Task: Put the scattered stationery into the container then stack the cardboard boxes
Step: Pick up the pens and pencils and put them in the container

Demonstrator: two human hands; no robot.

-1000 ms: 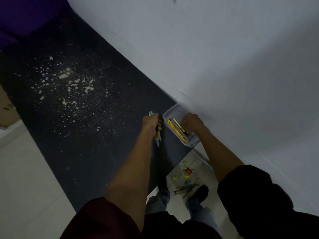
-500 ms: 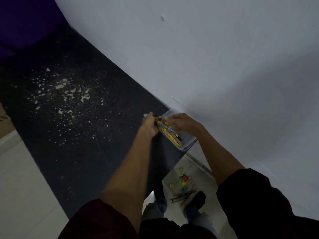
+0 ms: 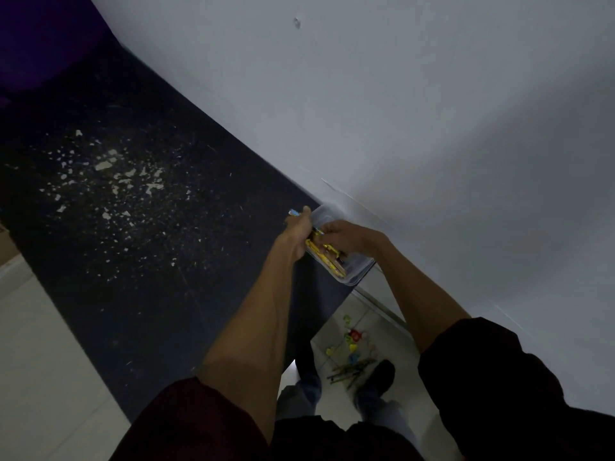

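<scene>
A clear plastic container sits at the right end of the dark table, against the wall. Yellow pencils lie inside it. My left hand is at the container's left rim, shut on a bundle of pencils whose blue tip sticks out above the fist. My right hand reaches over the container and touches the same bundle; whether it grips is unclear. More stationery lies scattered on the tiled floor below, between my shoes. A cardboard box shows at the left edge.
White flakes of debris are strewn over the table's left half. A pale wall runs close behind the table. A purple object fills the top left corner. Light floor tiles lie to the left.
My left hand brought the pencil bundle from beside the container to over its rim. My right hand rose from inside the container to meet the bundle.
</scene>
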